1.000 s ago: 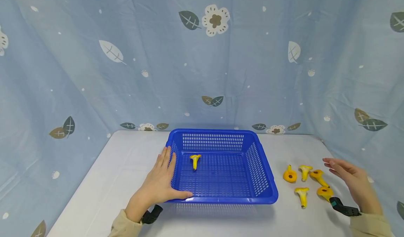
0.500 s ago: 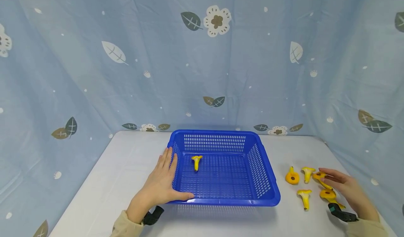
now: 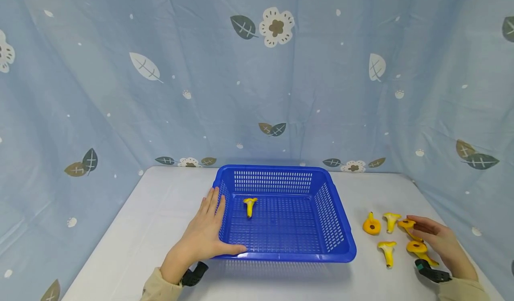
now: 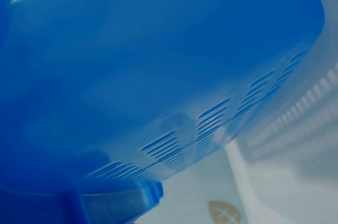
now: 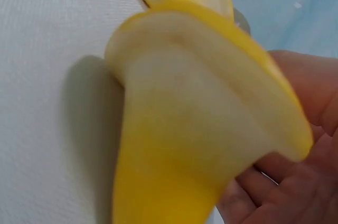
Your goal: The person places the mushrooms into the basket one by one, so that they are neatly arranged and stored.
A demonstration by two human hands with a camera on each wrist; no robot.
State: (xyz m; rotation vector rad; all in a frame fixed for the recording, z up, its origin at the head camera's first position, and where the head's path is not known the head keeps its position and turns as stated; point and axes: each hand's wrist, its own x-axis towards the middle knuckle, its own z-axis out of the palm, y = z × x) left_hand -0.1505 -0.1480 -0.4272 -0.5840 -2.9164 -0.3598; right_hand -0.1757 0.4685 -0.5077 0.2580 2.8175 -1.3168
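Pinching a yellow mushroom, the right grip shows in two views; the spread left grip, head view only.

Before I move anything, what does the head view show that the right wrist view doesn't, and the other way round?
Only the head view: the blue basket, the single mushroom inside it, and the left grip resting on the basket's rim.

Only the right wrist view: a close-up of one mushroom's pale underside and the inner side of the right grip. I can't be sure which mushroom of the right-hand group it is.

Both: the right grip, yellow mushrooms outside the basket, the white tabletop and the blue curtain.
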